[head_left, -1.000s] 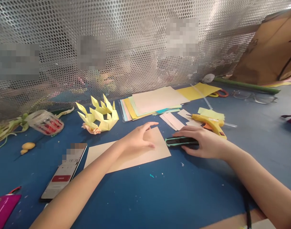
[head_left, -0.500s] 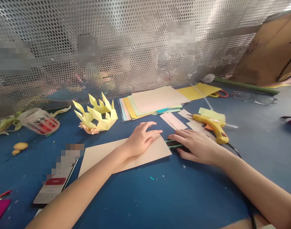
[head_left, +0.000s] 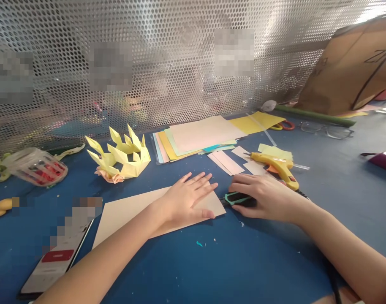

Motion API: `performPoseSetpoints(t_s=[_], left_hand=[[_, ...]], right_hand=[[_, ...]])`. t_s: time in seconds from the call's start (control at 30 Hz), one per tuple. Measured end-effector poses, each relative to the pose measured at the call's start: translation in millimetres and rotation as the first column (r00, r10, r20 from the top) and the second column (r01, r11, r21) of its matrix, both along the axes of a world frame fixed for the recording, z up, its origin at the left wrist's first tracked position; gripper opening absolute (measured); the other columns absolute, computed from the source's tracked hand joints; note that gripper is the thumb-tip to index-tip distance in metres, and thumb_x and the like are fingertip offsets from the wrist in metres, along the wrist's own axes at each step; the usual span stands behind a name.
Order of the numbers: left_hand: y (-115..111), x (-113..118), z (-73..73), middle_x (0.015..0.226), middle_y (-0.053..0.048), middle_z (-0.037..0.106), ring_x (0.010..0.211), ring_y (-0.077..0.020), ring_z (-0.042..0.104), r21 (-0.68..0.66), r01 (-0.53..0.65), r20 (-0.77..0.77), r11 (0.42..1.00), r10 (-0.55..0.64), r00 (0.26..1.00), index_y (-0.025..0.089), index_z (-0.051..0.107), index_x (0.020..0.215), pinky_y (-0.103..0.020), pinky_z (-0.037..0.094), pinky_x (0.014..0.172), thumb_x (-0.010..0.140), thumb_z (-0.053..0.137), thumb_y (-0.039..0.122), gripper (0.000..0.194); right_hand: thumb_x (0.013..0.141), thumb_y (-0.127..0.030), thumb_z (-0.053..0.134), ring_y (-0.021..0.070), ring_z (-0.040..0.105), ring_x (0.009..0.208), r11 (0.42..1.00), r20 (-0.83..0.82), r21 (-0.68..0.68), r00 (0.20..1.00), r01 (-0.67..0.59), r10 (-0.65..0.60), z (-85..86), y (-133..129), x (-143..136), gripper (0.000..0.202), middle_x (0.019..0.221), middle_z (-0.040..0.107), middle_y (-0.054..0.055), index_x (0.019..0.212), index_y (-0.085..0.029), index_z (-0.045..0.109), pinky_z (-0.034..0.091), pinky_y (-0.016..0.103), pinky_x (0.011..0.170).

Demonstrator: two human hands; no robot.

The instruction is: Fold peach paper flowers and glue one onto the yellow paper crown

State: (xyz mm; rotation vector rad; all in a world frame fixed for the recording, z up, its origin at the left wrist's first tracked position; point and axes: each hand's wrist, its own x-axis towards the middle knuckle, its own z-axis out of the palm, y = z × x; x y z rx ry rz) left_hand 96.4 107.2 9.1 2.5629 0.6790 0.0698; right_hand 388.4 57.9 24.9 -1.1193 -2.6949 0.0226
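The pale pink sheet (head_left: pixel 126 215) lies on the blue table (head_left: pixel 218 270) in front of you, slanting up to the right. Your left hand (head_left: pixel 186 198) rests palm down on it, fingers spread and gripping nothing. Your right hand (head_left: pixel 259 196) is closed around a black and teal tool (head_left: pixel 235 198), its front end just beside the sheet's right edge; it looks like a cutter, though your fingers cover much of it. Beyond that hand you have pink paper strips (head_left: pixel 225 162) and a yellow glue gun (head_left: pixel 277 164). Farther back lies a stack of coloured paper (head_left: pixel 205 135). A folded yellow paper ring (head_left: pixel 134 169) stands behind the sheet's left part, and a phone (head_left: pixel 53 268) lies left of it.
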Motion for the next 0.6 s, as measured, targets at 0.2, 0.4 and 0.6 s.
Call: performPoseSetpoints(t_s=[0.2, 0.4, 0.6], left_hand=[[-1.1, 3.2, 1.0, 0.184, -0.004, 0.013, 0.173, -0.0280, 0.010, 0.020, -0.022, -0.038, 1.000, 0.023, 0.999, 0.030, 0.030, 0.175, -0.059, 0.004, 0.139, 0.115, 0.022, 0.067, 0.071], [-1.5, 6.1, -2.6, 0.184, -0.001, 0.014, 0.173, -0.0255, 0.011, 0.035, -0.041, -0.059, 0.999, 0.043, 0.997, 0.033, 0.032, 0.174, -0.057, 0.006, 0.139, 0.118, 0.025, 0.055, 0.060], [0.0, 7.4, -6.9, 0.184, 0.000, 0.013, 0.173, -0.0265, 0.010, 0.053, -0.046, -0.078, 0.998, 0.050, 0.996, 0.034, 0.032, 0.174, -0.058, 0.003, 0.139, 0.118, 0.027, 0.052, 0.059]], right_hand=[[0.092, -0.029, 0.062, 0.0196, 0.063, 0.067, 1.000, 0.004, -0.030, 1.000, -0.002, 0.002, 2.7, -5.7, -6.0, 0.008, 0.083, 0.067, 0.003, 0.092, -0.023, 0.067, 0.040, 0.031, 0.061], [0.093, -0.031, 0.061, 0.0193, 0.063, 0.066, 0.998, 0.016, -0.064, 1.000, 0.004, -0.003, 2.6, -6.9, -5.0, 0.009, 0.082, 0.067, 0.003, 0.092, -0.023, 0.066, 0.037, 0.031, 0.058], [0.089, -0.030, 0.065, 0.0173, 0.063, 0.065, 0.994, 0.010, -0.107, 1.000, 0.029, -0.028, 0.8, -8.8, -4.7, 0.009, 0.080, 0.068, 0.002, 0.087, -0.023, 0.059, 0.035, 0.030, 0.057]])
